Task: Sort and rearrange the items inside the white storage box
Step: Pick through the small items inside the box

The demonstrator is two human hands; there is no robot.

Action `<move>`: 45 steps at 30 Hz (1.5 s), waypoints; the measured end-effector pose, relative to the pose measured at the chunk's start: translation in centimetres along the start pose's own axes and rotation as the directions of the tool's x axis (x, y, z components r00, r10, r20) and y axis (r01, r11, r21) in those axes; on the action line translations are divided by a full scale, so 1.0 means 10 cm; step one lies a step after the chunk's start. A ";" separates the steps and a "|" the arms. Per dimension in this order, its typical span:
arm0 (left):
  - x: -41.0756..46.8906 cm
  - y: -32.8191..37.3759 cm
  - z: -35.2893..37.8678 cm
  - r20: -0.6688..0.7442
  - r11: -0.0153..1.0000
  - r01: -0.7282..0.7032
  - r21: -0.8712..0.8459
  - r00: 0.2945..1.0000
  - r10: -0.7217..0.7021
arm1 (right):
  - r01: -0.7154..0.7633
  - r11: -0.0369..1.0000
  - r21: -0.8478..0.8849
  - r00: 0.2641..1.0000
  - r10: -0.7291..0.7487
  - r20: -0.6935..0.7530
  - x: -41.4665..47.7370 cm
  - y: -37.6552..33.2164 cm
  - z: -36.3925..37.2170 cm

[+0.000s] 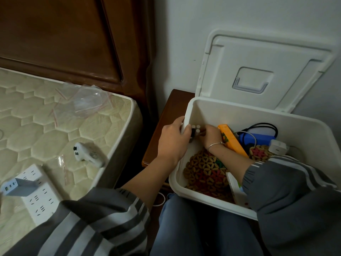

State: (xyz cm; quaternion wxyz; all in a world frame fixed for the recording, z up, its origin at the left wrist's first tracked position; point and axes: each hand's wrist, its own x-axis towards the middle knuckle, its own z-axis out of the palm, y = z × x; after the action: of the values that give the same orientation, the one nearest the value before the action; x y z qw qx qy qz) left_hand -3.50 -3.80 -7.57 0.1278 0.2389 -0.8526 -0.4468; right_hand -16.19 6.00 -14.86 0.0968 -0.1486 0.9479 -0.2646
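The white storage box [299, 126] sits on my lap with its lid [263, 71] swung open against the wall. My left hand [171, 143] grips the box's left wall, thumb outside and fingers curled over the rim. My right hand [210, 135] is inside the box at the back left corner, fingers curled on a small bundle of batteries [195, 129] with white ends. Woven bead mats [206, 172] cover the box floor. An orange box [232, 140], a blue pack with black and white cables [258, 138] and a white charger [277, 146] lie at the back.
A mattress [46, 126] lies to the left, holding clear zip bags [84, 102], a white game controller [88, 154], a white power strip [38, 193] and a grey adapter [18, 187]. A brown nightstand [166, 126] stands behind the box, beside the wooden headboard [73, 39].
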 end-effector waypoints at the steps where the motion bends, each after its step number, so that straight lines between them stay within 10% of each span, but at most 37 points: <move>1: 0.00 0.00 -0.01 0.002 1.000 -0.004 -0.005 1.000 0.004 | -0.004 1.000 0.009 1.000 0.004 -0.002 -0.01 0.00 0.00; 30: 0.03 -0.05 0.03 0.003 1.000 0.011 -0.028 1.000 -0.011 | -0.005 0.995 -0.101 0.999 0.009 0.034 -0.13 -0.09 -0.03; 38: -0.01 -0.03 -0.04 0.021 0.999 -0.010 -0.046 1.000 0.011 | 0.215 0.968 0.129 0.976 -0.216 -0.013 -0.65 -0.01 -1.08; 45: -0.03 0.04 -0.11 0.091 0.992 -0.077 0.100 0.994 0.067 | 0.131 0.979 -0.158 0.967 -0.161 -0.199 -1.38 0.86 -2.02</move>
State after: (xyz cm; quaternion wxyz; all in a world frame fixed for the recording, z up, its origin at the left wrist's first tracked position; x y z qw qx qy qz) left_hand -2.89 -4.26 -6.60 0.0938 0.1945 -0.8875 -0.4070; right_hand -10.51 27.16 -0.98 -0.0349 -0.1958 0.9558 -0.2165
